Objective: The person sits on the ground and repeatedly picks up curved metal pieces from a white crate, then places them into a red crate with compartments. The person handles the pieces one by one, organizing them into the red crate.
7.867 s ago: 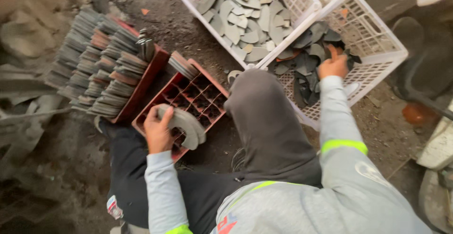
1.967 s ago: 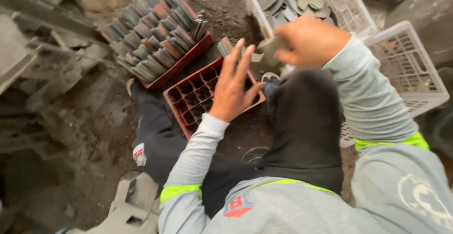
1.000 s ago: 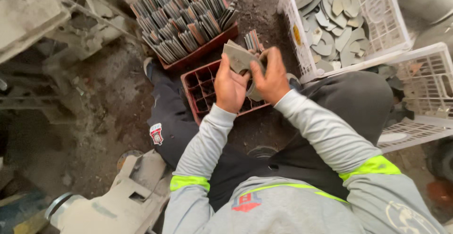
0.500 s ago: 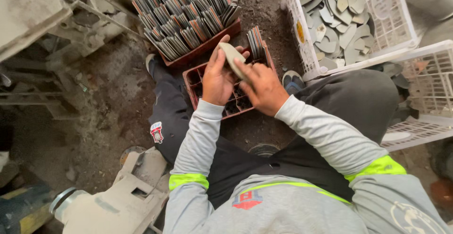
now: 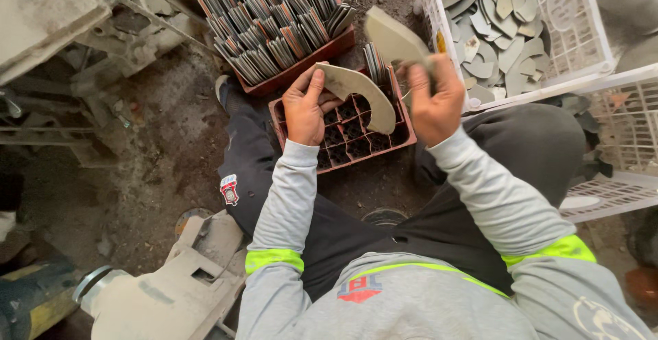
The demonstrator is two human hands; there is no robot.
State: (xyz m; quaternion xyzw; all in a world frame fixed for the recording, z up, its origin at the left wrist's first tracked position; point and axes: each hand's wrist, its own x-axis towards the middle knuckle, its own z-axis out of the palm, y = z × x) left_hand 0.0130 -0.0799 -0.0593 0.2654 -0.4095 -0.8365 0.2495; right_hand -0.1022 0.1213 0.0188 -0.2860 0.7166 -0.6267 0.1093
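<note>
My left hand grips a curved, crescent-shaped grey pad over a red divided crate on the ground between my legs. My right hand holds another curved grey piece raised above the crate's right end. A few pads stand upright in the crate's far corner; its other cells look empty. Behind it sits a second red crate packed with several upright pads.
A white plastic basket at the upper right holds several loose grey curved pieces. Another white basket stands beside my right leg. Grey machinery is at the left, a dusty casting by my left knee. The ground is dark dirt.
My hands have pulled apart: half a second ago both were together on the pads over the crate, and now each holds a separate piece, the right one lifted toward the basket.
</note>
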